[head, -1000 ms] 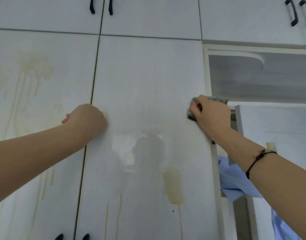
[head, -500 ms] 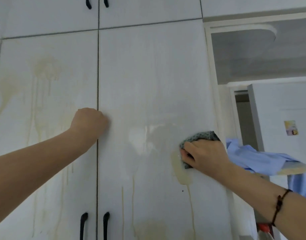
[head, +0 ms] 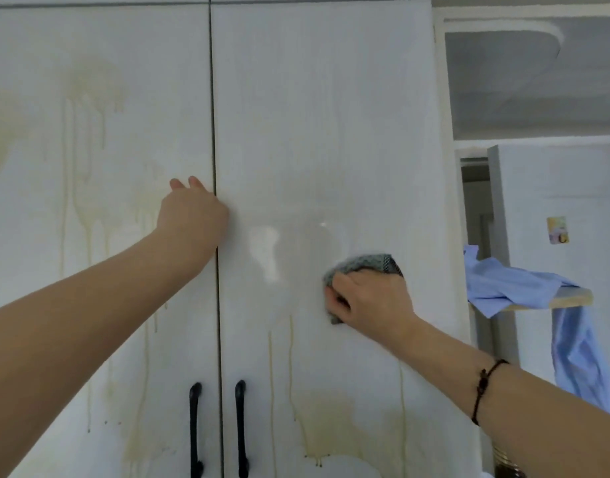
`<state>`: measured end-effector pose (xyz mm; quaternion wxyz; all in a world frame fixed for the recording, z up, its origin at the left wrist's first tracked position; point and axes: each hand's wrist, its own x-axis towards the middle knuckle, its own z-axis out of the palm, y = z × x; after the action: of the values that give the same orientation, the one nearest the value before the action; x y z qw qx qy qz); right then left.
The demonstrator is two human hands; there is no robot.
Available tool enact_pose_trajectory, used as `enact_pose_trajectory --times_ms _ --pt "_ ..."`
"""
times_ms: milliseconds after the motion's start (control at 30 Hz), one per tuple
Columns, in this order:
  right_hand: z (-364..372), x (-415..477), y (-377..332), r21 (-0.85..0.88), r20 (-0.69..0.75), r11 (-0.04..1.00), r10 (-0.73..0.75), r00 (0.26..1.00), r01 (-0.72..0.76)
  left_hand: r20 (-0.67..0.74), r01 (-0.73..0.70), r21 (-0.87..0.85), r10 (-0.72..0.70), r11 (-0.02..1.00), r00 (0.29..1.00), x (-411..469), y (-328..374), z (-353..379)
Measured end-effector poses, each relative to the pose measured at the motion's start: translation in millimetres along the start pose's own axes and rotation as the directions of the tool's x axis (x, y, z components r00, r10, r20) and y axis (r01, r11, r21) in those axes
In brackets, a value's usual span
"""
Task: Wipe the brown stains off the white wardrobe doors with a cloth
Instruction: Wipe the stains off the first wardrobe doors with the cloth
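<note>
1. Cloth, grey and bunched, lies against the right wardrobe door, at about 4 o'clock from the middle of the view. Its top edge and one lower corner show past the hand that covers it.
2. The right hand presses the cloth onto that door, with its fingers curled down and clamped on the fabric. A dark cord bracelet circles the wrist.
3. The left hand rests against the doors at 10 o'clock from the cloth, across the dark seam between them. Its fingers stretch upward, close together and holding nothing, with the tips on the left wardrobe door.
4. Brown stains mark both doors. An upper blotch with long drips sits on the left door at 11 o'clock from the left hand. A lower patch spreads on the right door at 6 o'clock from the cloth, with thin runs reaching down toward it.
5. A wet sheen glistens on the right door between the two hands, at 9 o'clock from the cloth.
6. Two black handles stand upright at 6 o'clock from the left hand, one on each door just beside the seam.
7. A blue garment hangs at 3 o'clock from the cloth, draped over a wooden board beyond the wardrobe's side.
</note>
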<state>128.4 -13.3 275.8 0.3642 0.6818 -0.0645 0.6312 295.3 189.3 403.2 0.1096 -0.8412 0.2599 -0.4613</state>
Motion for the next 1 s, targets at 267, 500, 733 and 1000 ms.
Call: enact_pose_trajectory --times_ms 267,500,733,1000 --pt "-11 41 46 -0.083 0.091 0.996 0.032 0.995 -0.024 -0.074 -0.034 -0.046 0.031 0.998 0.997 6 4 14" --pt "16 68 -16 -0.136 -0.077 0.849 0.504 0.86 -0.51 -0.087 0.011 -0.086 -0.018 0.996 0.996 8 10 22" --pt "18 -28 -98 0.134 0.135 0.927 -0.366 0.921 0.349 -0.12 0.003 -0.076 -0.012 0.997 0.993 -11 -5 29" --pt "29 100 -74 0.001 0.09 0.975 0.221 0.971 -0.222 -0.188 -0.025 -0.183 -0.01 0.983 0.982 -17 -9 38"
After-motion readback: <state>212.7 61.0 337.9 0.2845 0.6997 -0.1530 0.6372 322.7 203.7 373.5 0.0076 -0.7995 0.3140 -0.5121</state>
